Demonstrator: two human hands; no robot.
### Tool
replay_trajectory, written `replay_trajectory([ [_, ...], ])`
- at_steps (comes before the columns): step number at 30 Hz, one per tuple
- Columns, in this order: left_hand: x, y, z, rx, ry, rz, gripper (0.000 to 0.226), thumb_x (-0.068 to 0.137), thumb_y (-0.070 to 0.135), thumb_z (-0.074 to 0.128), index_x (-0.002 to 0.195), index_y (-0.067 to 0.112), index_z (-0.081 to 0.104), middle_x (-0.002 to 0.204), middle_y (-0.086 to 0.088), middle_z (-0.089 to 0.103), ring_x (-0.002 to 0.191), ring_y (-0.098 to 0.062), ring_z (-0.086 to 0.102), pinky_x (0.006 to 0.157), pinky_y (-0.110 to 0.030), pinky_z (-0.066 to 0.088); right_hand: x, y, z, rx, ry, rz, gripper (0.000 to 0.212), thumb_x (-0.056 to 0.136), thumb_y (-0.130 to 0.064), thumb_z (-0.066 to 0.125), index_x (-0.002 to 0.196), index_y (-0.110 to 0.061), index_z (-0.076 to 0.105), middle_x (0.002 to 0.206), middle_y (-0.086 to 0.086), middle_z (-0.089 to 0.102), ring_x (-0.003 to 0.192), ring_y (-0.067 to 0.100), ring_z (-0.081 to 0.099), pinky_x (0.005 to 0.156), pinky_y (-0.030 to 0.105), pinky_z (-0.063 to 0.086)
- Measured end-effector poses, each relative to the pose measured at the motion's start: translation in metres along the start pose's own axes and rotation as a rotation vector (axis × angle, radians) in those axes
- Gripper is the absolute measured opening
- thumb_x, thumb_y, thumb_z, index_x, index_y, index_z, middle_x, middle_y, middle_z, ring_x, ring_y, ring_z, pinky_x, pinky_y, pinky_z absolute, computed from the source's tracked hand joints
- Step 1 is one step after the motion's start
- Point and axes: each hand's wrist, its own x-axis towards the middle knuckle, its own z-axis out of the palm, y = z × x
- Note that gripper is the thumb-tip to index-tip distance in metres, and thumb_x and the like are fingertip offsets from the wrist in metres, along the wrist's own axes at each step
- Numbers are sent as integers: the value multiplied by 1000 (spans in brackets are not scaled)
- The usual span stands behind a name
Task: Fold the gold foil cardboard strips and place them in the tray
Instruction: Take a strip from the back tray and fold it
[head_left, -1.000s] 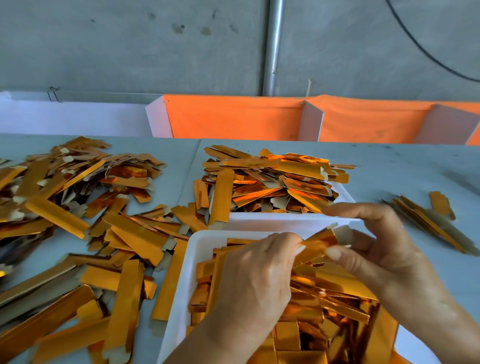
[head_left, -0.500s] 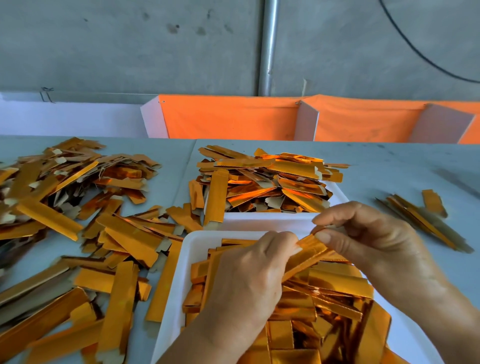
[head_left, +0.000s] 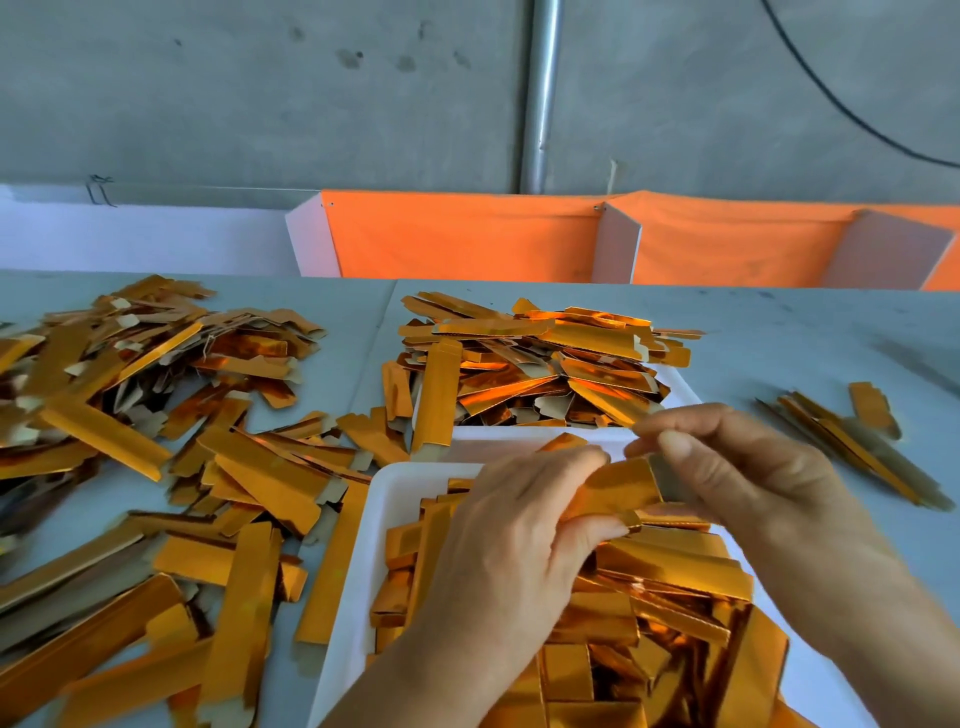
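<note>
The left hand (head_left: 519, 525) and right hand (head_left: 727, 467) each pinch an end of a light, stiff, slick strip (head_left: 618, 486), best creased gripping both ends.

Bare table (head_left: 810, 358) lies open to my right, between the far tray (head_left: 680, 392) and a small strip bundle (head_left: 852, 447). To my left, loose strips (head_left: 156, 467) cover the table right up to the near tray (head_left: 395, 499). Both trays are heaped with strips. Beyond them, orange bins (head_left: 467, 239) line the table's far edge against the wall.
</note>
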Motion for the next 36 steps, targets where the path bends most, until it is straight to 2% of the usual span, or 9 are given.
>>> replay_trajectory([
  [2,-1,-2,-2,-133,-67,-88,54,85,65,40,129,35,50,116,20,56,111,0,51,88,-20,50,1,-1,-6,73,-25,60,35,71,-57,66,89,-28,75,93,-2,71,78,12,68,65,22,57],
  [4,-3,-6,-2,-182,-101,-119,55,80,71,36,130,47,42,111,28,49,107,5,48,85,-15,49,2,-1,-10,150,-91,117,56,58,-66,77,89,-20,75,87,3,70,69,15,64,60,21,55],
  [6,-2,-8,-3,-195,-110,-111,49,81,71,38,126,51,38,107,31,48,104,6,48,82,-11,47,3,0,-14,233,-139,206,65,45,-62,85,88,-14,74,82,8,68,64,15,61,55,21,53],
  [8,-2,-8,-4,-223,-114,-97,48,82,68,44,124,47,44,106,33,49,105,5,49,83,-10,45,5,0,-17,329,-184,303,63,41,-52,92,86,-11,74,76,11,64,59,15,60,51,22,52],
  [13,-1,-10,-6,-287,-147,-86,43,85,53,51,124,35,54,117,20,56,110,-3,51,87,-15,46,9,-2,-21,488,-307,410,48,51,-39,93,82,-9,71,68,12,61,52,17,57,48,24,51],
  [22,-2,-9,-8,-346,-200,-91,40,84,49,55,121,36,56,113,22,58,110,-2,53,87,-15,47,14,-3,-36,338,-414,411,50,56,-38,91,87,-4,70,84,14,65,71,20,64,61,28,56],
  [27,-2,-8,-8,-303,-228,-63,41,84,48,54,123,35,56,116,22,56,111,2,49,89,-12,44,17,-10,-40,196,-473,392,52,52,-40,92,87,-6,72,83,13,69,71,20,67,64,26,56],
  [32,-2,-6,-8,-286,-232,-33,38,86,45,56,122,32,57,115,22,56,112,3,48,88,-9,42,23,-16,-38,49,-560,360,32,61,-33,83,83,-14,71,76,5,69,68,15,66,62,21,53],
  [36,-2,-6,-9,-401,-225,-68,36,86,43,58,119,29,60,112,21,60,112,-4,53,88,-16,47,25,-17,-37,65,-544,267,35,59,-41,88,76,-15,71,67,1,66,62,11,63,58,19,52],
])
